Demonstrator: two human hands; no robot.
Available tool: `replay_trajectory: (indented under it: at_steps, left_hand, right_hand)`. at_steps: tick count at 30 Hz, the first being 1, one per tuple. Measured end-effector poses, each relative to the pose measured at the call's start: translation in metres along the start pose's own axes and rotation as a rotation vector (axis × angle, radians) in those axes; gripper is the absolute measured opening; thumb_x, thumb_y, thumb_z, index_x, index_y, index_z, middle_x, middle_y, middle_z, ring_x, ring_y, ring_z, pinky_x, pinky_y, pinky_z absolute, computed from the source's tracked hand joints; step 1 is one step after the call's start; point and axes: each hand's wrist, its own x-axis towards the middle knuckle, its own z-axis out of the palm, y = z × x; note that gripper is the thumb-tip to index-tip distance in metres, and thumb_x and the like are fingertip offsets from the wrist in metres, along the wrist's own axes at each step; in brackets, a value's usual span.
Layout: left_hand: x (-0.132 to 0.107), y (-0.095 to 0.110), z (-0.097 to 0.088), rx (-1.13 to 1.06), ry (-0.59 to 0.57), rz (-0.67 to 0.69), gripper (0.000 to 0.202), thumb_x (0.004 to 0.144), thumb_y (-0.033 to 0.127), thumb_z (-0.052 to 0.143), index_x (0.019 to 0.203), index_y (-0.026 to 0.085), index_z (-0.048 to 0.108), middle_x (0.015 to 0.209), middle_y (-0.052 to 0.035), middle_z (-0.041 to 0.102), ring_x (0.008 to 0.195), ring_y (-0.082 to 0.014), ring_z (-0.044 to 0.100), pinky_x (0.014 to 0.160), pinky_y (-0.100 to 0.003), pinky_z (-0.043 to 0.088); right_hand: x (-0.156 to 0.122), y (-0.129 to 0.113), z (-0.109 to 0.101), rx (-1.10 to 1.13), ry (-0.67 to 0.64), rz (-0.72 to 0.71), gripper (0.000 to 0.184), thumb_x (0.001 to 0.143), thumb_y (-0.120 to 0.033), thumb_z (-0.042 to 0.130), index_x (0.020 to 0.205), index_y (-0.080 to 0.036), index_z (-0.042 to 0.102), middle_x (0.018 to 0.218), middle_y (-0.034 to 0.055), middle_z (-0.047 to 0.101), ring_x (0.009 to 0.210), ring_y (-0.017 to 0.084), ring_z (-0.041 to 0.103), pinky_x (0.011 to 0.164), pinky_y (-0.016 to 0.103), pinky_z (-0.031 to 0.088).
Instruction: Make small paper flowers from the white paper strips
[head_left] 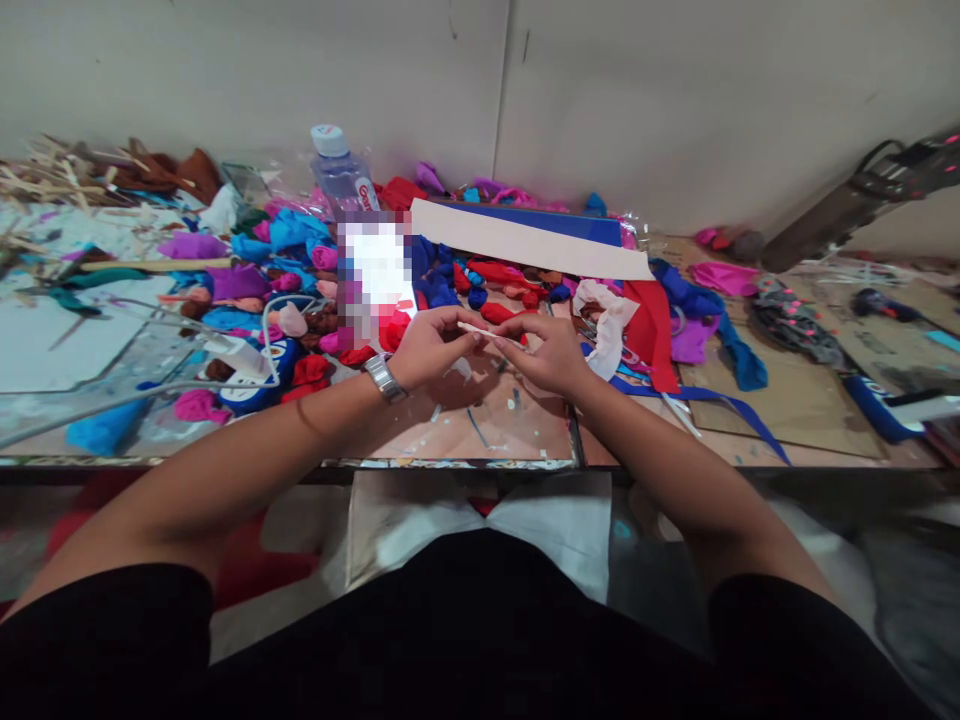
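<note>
My left hand (429, 347), with a metal watch (384, 378) on its wrist, meets my right hand (551, 357) just above the table's front middle. Between their fingertips both pinch a thin pale strip (475, 330); its material is too small to make out. A crumpled cream cloth (606, 325) lies beyond my right hand, with a red cloth strip (651, 335) beside it. Behind both hands a long cream strip (525, 240) rests across a blue one (577, 224). Small red and blue cloth bundles (499, 285) are scattered beneath these strips.
A capped plastic bottle (341, 175) and a bright, blurred-out screen (379, 265) stand left of centre. A grey cable (172, 385) crosses the left side among colourful cloth bundles (292, 230). Cardboard (787, 410) lies at right, near a dark stand (847, 200). A wall rises behind.
</note>
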Motion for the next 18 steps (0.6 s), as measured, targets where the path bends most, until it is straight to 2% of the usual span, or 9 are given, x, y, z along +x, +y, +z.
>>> replay_trajectory:
  at_steps: [3,8,18]
  left_hand:
    - [-0.0005,0.0008,-0.0001,-0.021,-0.060,-0.020,0.046,0.078,0.054,0.087,0.100,0.015,0.078,0.099,-0.0111,0.081,0.084,-0.0209,0.077,0.078,-0.034,0.064]
    - [-0.0021,0.0039,-0.0016,0.021,-0.131,-0.005,0.045,0.086,0.059,0.080,0.089,0.015,0.078,0.080,-0.0084,0.078,0.072,-0.0177,0.073,0.069,-0.029,0.060]
    - [-0.0011,0.0018,-0.0022,0.055,-0.115,-0.008,0.043,0.085,0.058,0.081,0.090,0.015,0.080,0.079,-0.0088,0.079,0.068,-0.0172,0.072,0.065,-0.029,0.059]
  right_hand:
    - [-0.0004,0.0040,0.0015,-0.080,0.021,-0.057,0.025,0.097,-0.045,0.069,0.095,-0.023,0.081,0.090,0.0044,0.082,0.084,0.021,0.075,0.079,0.034,0.052]
    - [-0.0011,0.0072,0.0018,-0.189,0.001,-0.098,0.027,0.100,-0.048,0.065,0.098,-0.025,0.079,0.095,0.0058,0.083,0.089,0.024,0.074,0.086,0.039,0.051]
    - [-0.0010,0.0044,0.0018,-0.219,0.019,-0.192,0.022,0.101,-0.041,0.067,0.096,-0.022,0.077,0.092,0.0064,0.082,0.088,0.023,0.073,0.084,0.038,0.048]
